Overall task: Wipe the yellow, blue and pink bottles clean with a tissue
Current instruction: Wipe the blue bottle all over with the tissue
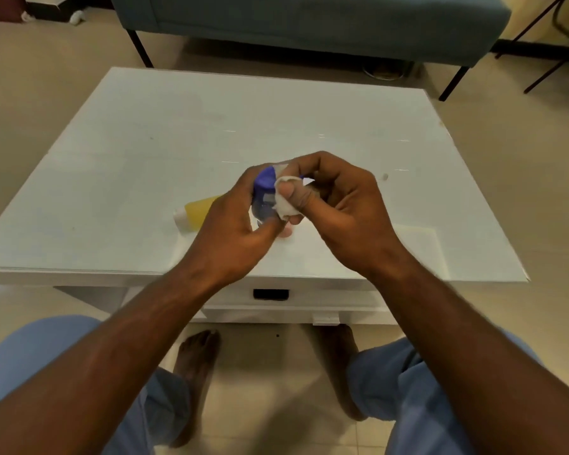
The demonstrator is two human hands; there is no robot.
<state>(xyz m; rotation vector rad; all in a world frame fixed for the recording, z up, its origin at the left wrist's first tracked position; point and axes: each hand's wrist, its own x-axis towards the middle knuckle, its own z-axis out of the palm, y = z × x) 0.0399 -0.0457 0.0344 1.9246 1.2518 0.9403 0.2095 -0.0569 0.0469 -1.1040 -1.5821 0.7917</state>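
Observation:
My left hand is shut on the blue bottle, held above the white table with its blue cap up. My right hand pinches a white tissue against the bottle's side just below the cap. The yellow bottle lies on its side on the table behind my left hand, white cap pointing left, partly hidden. A small patch of the pink bottle shows under my hands; the rest of it is covered.
A drawer with a dark handle slot sits under the table's near edge. A teal sofa stands beyond the far edge. My knees and bare feet are below the table front.

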